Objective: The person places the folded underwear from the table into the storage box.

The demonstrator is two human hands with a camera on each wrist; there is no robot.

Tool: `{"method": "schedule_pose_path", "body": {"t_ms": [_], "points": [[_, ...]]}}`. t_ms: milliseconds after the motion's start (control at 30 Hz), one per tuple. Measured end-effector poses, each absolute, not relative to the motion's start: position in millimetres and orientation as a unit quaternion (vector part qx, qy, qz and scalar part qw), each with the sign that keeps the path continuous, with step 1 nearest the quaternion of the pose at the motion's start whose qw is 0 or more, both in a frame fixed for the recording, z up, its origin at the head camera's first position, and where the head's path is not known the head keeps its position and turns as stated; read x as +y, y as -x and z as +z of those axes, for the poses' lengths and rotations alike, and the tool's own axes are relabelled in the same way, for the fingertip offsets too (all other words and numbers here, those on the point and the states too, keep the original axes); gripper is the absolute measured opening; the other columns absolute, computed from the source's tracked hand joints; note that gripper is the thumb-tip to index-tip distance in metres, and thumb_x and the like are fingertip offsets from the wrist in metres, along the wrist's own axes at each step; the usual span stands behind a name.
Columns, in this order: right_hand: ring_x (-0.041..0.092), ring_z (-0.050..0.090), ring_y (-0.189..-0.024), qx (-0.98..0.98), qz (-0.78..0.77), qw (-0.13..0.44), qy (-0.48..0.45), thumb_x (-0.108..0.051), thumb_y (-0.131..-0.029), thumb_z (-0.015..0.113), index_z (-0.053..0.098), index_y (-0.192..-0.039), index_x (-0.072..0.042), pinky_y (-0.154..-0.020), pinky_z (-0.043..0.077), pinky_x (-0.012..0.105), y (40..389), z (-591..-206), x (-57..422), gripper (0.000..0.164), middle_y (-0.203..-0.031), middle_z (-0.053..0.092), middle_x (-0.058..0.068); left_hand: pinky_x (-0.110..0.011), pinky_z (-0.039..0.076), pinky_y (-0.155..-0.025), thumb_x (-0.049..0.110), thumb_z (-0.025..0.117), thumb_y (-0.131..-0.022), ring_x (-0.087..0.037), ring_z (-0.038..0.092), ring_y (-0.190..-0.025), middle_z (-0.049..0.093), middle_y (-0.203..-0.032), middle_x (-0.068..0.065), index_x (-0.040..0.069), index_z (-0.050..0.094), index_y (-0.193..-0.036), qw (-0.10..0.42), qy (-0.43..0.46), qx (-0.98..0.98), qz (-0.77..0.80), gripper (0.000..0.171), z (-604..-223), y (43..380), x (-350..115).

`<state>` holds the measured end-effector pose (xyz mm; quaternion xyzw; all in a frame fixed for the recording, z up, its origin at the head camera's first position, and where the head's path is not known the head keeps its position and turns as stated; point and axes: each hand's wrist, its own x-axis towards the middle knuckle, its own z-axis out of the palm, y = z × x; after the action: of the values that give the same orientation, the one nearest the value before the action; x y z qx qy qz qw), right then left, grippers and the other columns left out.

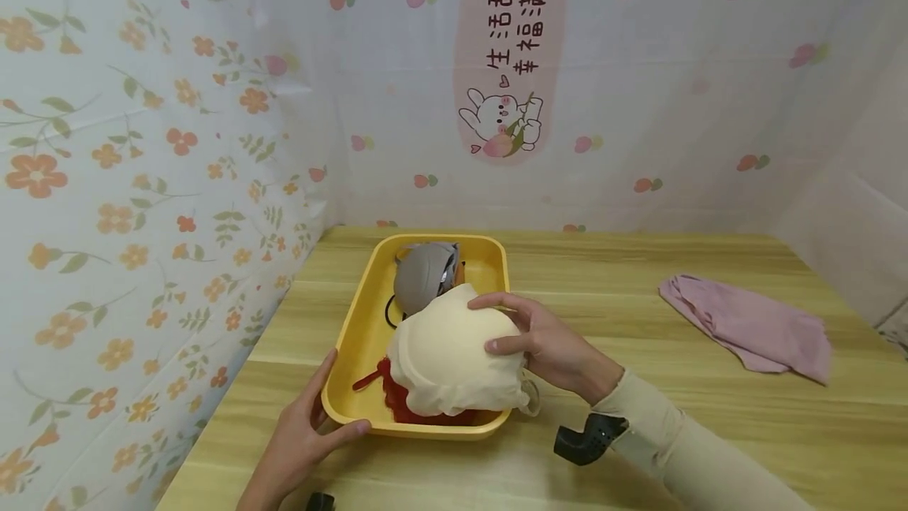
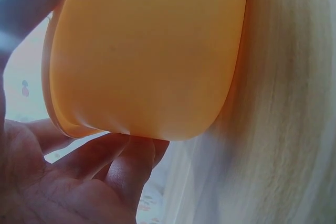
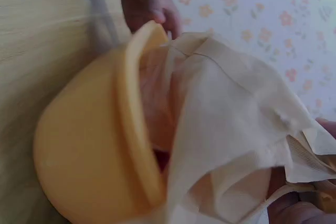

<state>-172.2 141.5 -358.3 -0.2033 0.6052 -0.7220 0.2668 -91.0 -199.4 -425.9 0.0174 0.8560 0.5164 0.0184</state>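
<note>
A cream bra (image 1: 454, 353), folded so its smooth cup faces up, lies over the near right part of a yellow plastic basin (image 1: 351, 408). My right hand (image 1: 546, 341) grips its right side, thumb and fingers spread on the cup. A loose strap hangs past the basin's rim. At the basin's near left corner, my left hand (image 1: 301, 432) holds the wall, thumb by the front rim and fingers along the left side. Below the cream bra shows a red garment (image 1: 397, 397) with a strap, mostly covered. Behind it sits a grey bra (image 1: 423, 278) in the basin.
A folded mauve cloth (image 1: 752, 326) lies on the right of the wood-grain table (image 1: 603, 266). Flower-patterned sheeting (image 1: 142, 180) hangs along the left, and a printed curtain (image 1: 397, 85) closes off the back. A black wrist device (image 1: 589, 438) sits under the right wrist.
</note>
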Motion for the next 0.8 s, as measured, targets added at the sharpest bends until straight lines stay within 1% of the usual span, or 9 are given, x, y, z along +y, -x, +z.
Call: {"method": "schedule_pose_path", "body": {"t_ms": [100, 167, 200, 300, 400, 500, 600, 700, 800], "points": [[0.021, 0.061, -0.112, 0.62, -0.706, 0.274, 0.206, 0.007, -0.09, 0.064, 0.046, -0.143, -0.005, -0.087, 0.061, 0.03, 168.9, -363.5, 130.1, 0.057, -0.143, 0.044, 0.014, -0.001, 0.04, -0.096, 0.027, 0.084, -0.083, -0.033, 0.046, -0.143, 0.029, -0.165, -0.016, 0.021, 0.018, -0.163, 0.018, -0.022, 0.853, 0.52, 0.104, -426.2, 91.5, -199.0], [0.021, 0.06, -0.113, 0.652, -0.679, 0.263, 0.212, 0.007, -0.09, 0.064, 0.048, -0.142, -0.004, -0.086, 0.06, 0.028, 166.1, -366.8, 122.9, 0.055, -0.146, 0.043, 0.017, -0.002, 0.041, -0.096, 0.027, 0.084, -0.082, -0.032, 0.046, -0.143, 0.029, -0.165, -0.016, 0.02, 0.018, -0.163, 0.017, -0.023, 0.854, 0.52, 0.104, -426.1, 91.6, -198.5], [0.022, 0.059, -0.114, 0.67, -0.663, 0.254, 0.215, 0.007, -0.09, 0.064, 0.049, -0.141, -0.004, -0.086, 0.059, 0.028, 164.9, -368.2, 119.4, 0.054, -0.147, 0.043, 0.018, -0.004, 0.042, -0.097, 0.027, 0.084, -0.082, -0.032, 0.046, -0.142, 0.028, -0.165, -0.017, 0.019, 0.018, -0.163, 0.015, -0.024, 0.854, 0.519, 0.104, -426.0, 91.4, -198.4], [0.023, 0.059, -0.112, 0.734, -0.603, 0.215, 0.228, 0.002, -0.09, 0.068, 0.056, -0.136, -0.008, -0.083, 0.058, 0.026, 163.3, -370.1, 111.0, 0.048, -0.146, 0.046, 0.019, -0.014, 0.049, -0.101, 0.026, 0.084, -0.083, -0.034, 0.045, -0.143, 0.028, -0.165, -0.019, 0.017, 0.017, -0.163, 0.008, -0.03, 0.856, 0.517, 0.104, -424.6, 90.8, -197.6], [0.024, 0.061, -0.109, 0.787, -0.539, 0.163, 0.252, -0.003, -0.089, 0.073, 0.063, -0.13, -0.01, -0.081, 0.057, 0.025, 164.3, -371.5, 105.1, 0.043, -0.141, 0.053, 0.018, -0.016, 0.05, -0.102, 0.026, 0.083, -0.083, -0.035, 0.045, -0.143, 0.029, -0.165, -0.019, 0.017, 0.017, -0.163, 0.004, -0.03, 0.857, 0.515, 0.104, -425.0, 89.9, -197.3], [0.024, 0.061, -0.111, 0.838, -0.453, 0.094, 0.29, -0.006, -0.086, 0.077, 0.068, -0.123, -0.01, -0.087, 0.054, 0.026, 166.7, -372.4, 102.0, 0.038, -0.132, 0.062, 0.014, -0.009, 0.047, -0.099, 0.026, 0.083, -0.083, -0.034, 0.045, -0.143, 0.029, -0.165, -0.017, 0.019, 0.017, -0.163, 0.008, -0.026, 0.855, 0.518, 0.104, -426.0, 89.8, -196.9], [0.024, 0.059, -0.113, 0.874, -0.369, 0.042, 0.315, -0.008, -0.085, 0.079, 0.071, -0.119, -0.01, -0.093, 0.051, 0.031, 168.4, -373.6, 100.2, 0.035, -0.122, 0.065, 0.01, -0.004, 0.043, -0.096, 0.025, 0.083, -0.084, -0.034, 0.045, -0.143, 0.028, -0.165, -0.018, 0.019, 0.016, -0.163, 0.012, -0.026, 0.853, 0.521, 0.104, -427.3, 89.6, -197.0], [0.024, 0.058, -0.108, 0.893, -0.313, 0.033, 0.322, -0.007, -0.084, 0.079, 0.072, -0.118, -0.009, -0.091, 0.052, 0.035, 168.6, -374.5, 98.9, 0.035, -0.116, 0.062, 0.011, -0.003, 0.042, -0.095, 0.024, 0.083, -0.084, -0.036, 0.045, -0.143, 0.027, -0.165, -0.019, 0.018, 0.016, -0.163, 0.012, -0.028, 0.851, 0.525, 0.104, -427.5, 89.4, -197.3], [0.023, 0.059, -0.101, 0.904, -0.276, 0.035, 0.326, -0.009, -0.082, 0.081, 0.073, -0.118, -0.008, -0.087, 0.053, 0.033, 168.9, -374.8, 98.4, 0.037, -0.112, 0.062, 0.012, -0.005, 0.044, -0.097, 0.024, 0.083, -0.084, -0.036, 0.045, -0.143, 0.027, -0.165, -0.019, 0.018, 0.016, -0.163, 0.01, -0.032, 0.85, 0.525, 0.103, -426.4, 89.5, -197.3]]}}
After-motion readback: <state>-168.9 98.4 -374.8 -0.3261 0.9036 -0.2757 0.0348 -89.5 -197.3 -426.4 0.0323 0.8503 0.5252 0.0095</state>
